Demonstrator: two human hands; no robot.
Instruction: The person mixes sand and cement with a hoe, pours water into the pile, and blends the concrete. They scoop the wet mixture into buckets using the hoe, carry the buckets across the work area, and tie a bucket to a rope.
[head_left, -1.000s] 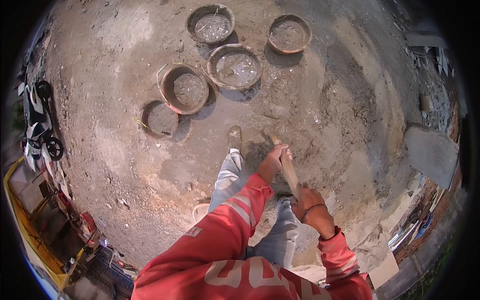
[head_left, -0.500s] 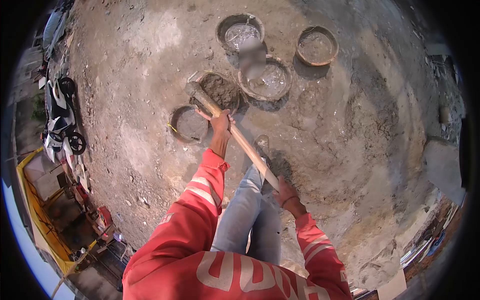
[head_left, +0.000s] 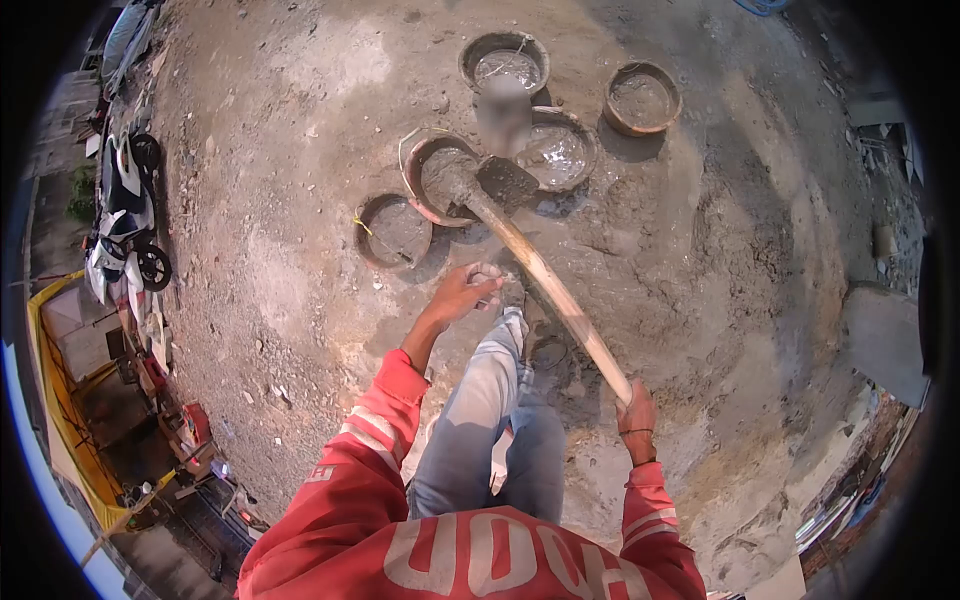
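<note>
My right hand [head_left: 638, 412] is closed round the end of a long wooden handle. It belongs to a hoe [head_left: 565, 308] whose mud-coated blade [head_left: 507, 183] is over the right rim of a bucket [head_left: 412, 180] holding wet grey mortar [head_left: 450, 172]. My left hand [head_left: 468, 293] is off the handle, in the air above my leg, with its fingers loosely bent and apart. Left of the hoe, a smaller bucket [head_left: 366, 250] also holds grey mix. Behind the blade is a wide bucket [head_left: 588, 150] with watery grey content.
Two more filled buckets stand farther off, one at the top [head_left: 465, 68] and one at the right [head_left: 642, 130]. Rough, wet ground [head_left: 700, 300] spreads around my feet. A motorcycle [head_left: 125, 215] is parked at far left, above a yellow-framed structure [head_left: 60, 400]. One patch near the buckets is blurred.
My left hand has let go of the handle and drawn back. The hoe's head has moved right, from the bucket's left side to its right rim; my right hand moved right and down.
</note>
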